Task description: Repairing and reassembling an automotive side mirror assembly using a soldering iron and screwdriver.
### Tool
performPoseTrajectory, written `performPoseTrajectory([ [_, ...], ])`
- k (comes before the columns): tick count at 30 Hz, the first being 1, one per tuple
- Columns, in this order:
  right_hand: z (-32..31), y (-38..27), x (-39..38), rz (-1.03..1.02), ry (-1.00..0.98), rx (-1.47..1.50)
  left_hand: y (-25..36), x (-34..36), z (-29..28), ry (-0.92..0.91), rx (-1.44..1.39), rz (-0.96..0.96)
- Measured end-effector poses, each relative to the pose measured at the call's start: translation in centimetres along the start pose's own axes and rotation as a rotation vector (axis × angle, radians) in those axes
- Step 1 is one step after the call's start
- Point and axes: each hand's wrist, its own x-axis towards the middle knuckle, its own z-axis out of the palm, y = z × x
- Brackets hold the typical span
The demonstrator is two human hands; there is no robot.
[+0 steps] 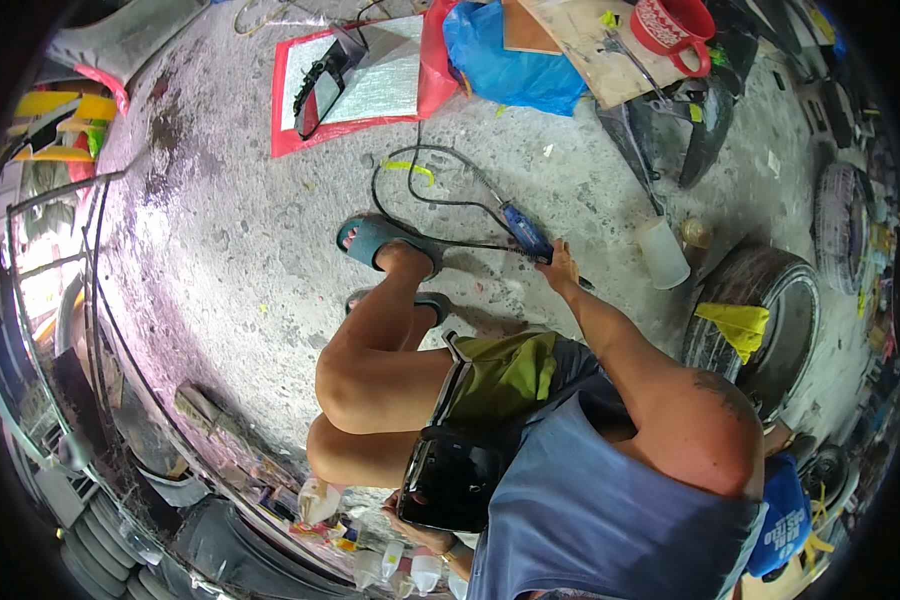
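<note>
My right hand (562, 268) reaches down to the floor. Its fingers are closed around the near end of a blue corded rotary tool (526, 233), whose black cable loops away beyond it. In my lap lies a glossy black housing (452, 482), which looks like a car side-mirror shell. A thin grey bracket-like strip (455, 375) stands up from its far side. My left hand (418, 522) grips the housing's lower left edge, and part of the hand is hidden beneath it. On a white, red-edged pad at the far side rests a black-framed mirror part (318, 98).
A translucent plastic cup (662, 252) and a tire (745, 290) with a yellow cloth (738, 328) stand at right. At the far right, a red mug (673, 30) sits on a board beside a blue plastic bag (515, 60). Car parts (100, 430) crowd the left.
</note>
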Motion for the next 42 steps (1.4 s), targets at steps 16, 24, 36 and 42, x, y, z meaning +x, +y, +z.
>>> performPoseTrajectory([
  [16, -18.4, -13.9, -1.8, -0.631, 0.032, -0.006, -11.2, 20.4, 2.7, -0.089, -0.523, 0.132],
  [24, -31.7, -19.9, 0.6, -1.002, 0.909, 0.103, -10.2, 27.1, 6.3, -0.329, -0.918, -0.05],
  [36, -39.1, -18.0, 14.3, -0.961, 0.73, -0.679, -12.1, 6.2, -7.6, 0.181, -0.896, -0.043],
  [42, -36.3, -20.6, 7.3, -0.989, 0.624, -0.239, -4.6, 3.5, -8.6, 0.125, -0.635, 0.176],
])
